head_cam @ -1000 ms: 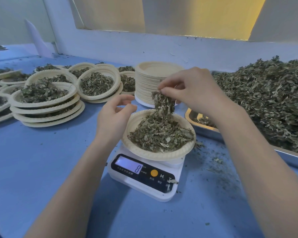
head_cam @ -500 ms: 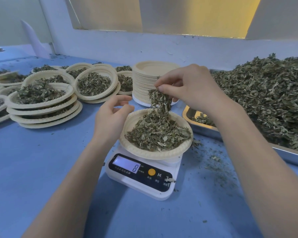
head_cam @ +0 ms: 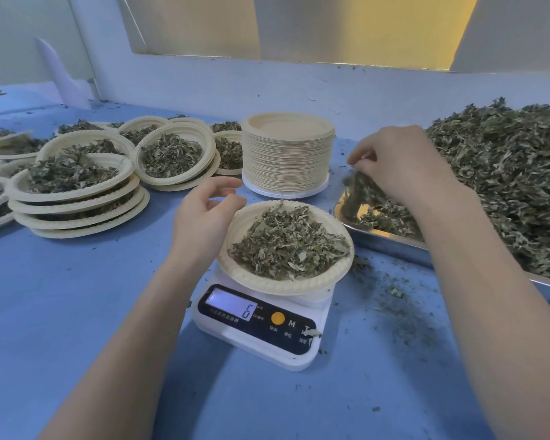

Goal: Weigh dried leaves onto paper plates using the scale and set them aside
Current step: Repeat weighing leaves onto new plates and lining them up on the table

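Observation:
A paper plate (head_cam: pixel 245 277) heaped with dried leaves (head_cam: pixel 286 242) sits on the white digital scale (head_cam: pixel 258 325), whose display reads 6. My left hand (head_cam: pixel 204 217) hovers at the plate's left rim with fingers loosely curved, holding nothing. My right hand (head_cam: pixel 400 163) is over the near corner of the metal tray (head_cam: pixel 391 246) and pinches a bunch of dried leaves (head_cam: pixel 359 192) that hangs down from its fingers. A big heap of dried leaves (head_cam: pixel 505 173) fills the tray at the right.
A tall stack of empty paper plates (head_cam: pixel 286 154) stands behind the scale. Several filled plates (head_cam: pixel 77 185) are stacked at the left and back left. Leaf crumbs (head_cam: pixel 394 300) litter the blue table (head_cam: pixel 77 312) right of the scale. A wall runs along the back.
My right hand has moved from above the plate on the scale to the right, over the tray, taking a pinch of leaves with it. The display went from 8 to 6.

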